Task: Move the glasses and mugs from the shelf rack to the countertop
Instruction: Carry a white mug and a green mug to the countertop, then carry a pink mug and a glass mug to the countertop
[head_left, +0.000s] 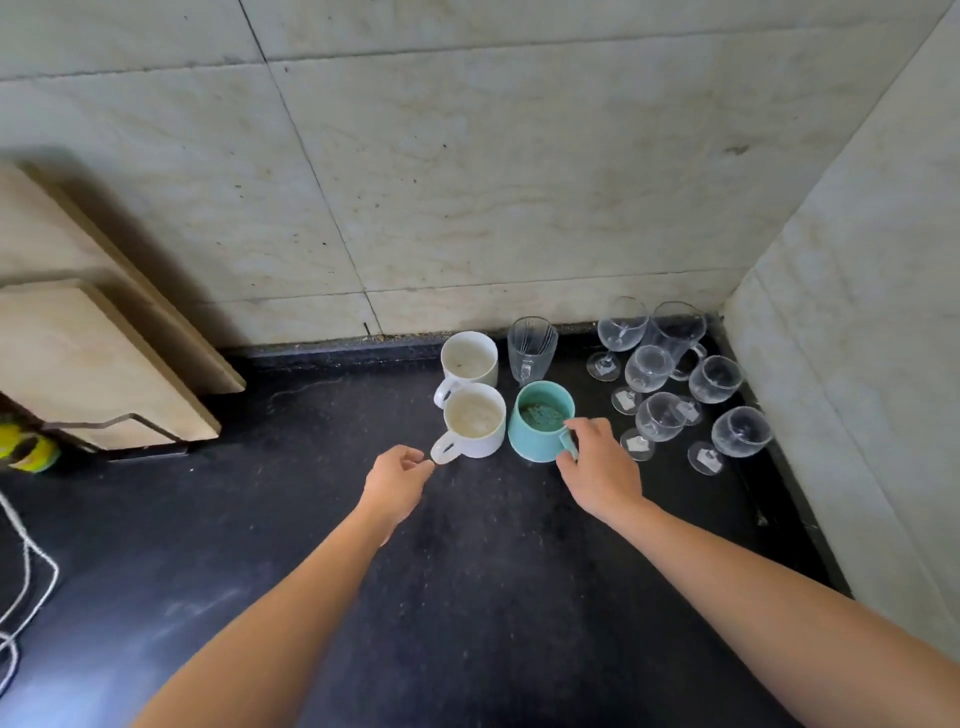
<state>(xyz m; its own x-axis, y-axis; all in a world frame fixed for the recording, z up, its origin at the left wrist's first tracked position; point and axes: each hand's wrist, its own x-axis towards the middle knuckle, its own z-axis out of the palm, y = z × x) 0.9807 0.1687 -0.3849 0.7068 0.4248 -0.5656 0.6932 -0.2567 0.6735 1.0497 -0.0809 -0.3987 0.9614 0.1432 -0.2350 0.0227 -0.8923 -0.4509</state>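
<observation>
A teal mug (540, 415) stands upright on the black countertop (311, 519); my right hand (602, 467) pinches its handle on the mug's right side. Just left of it stands a white mug (475, 418), its handle pointing toward me. My left hand (397, 480) hovers at that handle with loosely curled fingers, fingertips at its edge, holding nothing. Behind these are a second white mug (469, 358) and a clear glass mug (531, 345). Several stemmed glasses (660, 415) cluster in the right corner. The shelf rack is out of view.
Tiled walls close off the back and the right side (831, 312). Beige stone slabs (78, 338) lean at the left, with a yellow-green object (26, 449) beneath them. A white cord (26, 571) lies at the left edge.
</observation>
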